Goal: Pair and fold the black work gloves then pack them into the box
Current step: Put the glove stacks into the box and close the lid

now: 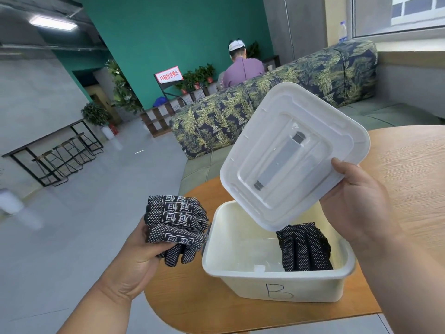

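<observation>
Head view looks down over a round wooden table (409, 179) with a fine pale grain. At lower left of the frame, the left hand (134, 251) comes up from the bottom edge, its fingers curled round a folded bundle of black work gloves (177, 227); the knit fabric is covered in small white grip dots and printed white characters, stacked in soft layers, with a few glove fingers hanging below the palm. Just right of it, in the lower centre, stands the box (277, 283), a white, smooth plastic tub with rounded corners and a hand-drawn letter B on its near wall. Inside, against the right side, lies another folded pair of dotted black gloves (304, 249). Above the box, tilted on edge, is the lid (289, 155), translucent white plastic, square with rounded corners and stepped ridges, a grey handle showing through. At right, the right hand (356, 189) pinches the lid's lower right rim, thumb on top.
</observation>
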Motion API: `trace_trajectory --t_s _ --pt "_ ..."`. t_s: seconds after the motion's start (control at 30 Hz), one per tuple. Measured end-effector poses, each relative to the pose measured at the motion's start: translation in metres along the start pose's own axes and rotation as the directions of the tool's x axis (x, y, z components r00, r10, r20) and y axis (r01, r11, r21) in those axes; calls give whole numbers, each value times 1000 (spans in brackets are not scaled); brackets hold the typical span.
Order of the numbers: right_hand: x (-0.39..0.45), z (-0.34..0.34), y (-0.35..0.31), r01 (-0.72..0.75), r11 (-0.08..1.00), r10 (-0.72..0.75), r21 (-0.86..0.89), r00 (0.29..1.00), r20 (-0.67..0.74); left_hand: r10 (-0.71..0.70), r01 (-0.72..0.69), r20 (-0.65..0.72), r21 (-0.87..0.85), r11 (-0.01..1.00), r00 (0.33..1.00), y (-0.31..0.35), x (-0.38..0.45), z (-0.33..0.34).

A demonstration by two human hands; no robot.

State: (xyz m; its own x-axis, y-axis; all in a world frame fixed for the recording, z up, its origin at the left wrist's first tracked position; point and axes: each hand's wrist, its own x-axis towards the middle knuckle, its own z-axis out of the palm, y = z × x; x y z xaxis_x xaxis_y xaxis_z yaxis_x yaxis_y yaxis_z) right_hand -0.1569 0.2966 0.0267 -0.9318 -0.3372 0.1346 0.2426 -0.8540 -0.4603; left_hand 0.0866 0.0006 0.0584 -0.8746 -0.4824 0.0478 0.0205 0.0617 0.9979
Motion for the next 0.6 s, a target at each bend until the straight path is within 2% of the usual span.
trace_trajectory --t_s 0.13,0.3,0.6 --pt "0 -1 -2 8 1000 -8 -5 1000 11 45 -46 25 51 998 999 9 -3 26" --pt "3 -7 -5 7 1000 -7 -2 999 31 76 -111 124 309 944 989 11 -9 60" --pt "6 -9 -5 4 1000 -5 15 999 41 30 -70 127 320 945 991 -3 -5 78"
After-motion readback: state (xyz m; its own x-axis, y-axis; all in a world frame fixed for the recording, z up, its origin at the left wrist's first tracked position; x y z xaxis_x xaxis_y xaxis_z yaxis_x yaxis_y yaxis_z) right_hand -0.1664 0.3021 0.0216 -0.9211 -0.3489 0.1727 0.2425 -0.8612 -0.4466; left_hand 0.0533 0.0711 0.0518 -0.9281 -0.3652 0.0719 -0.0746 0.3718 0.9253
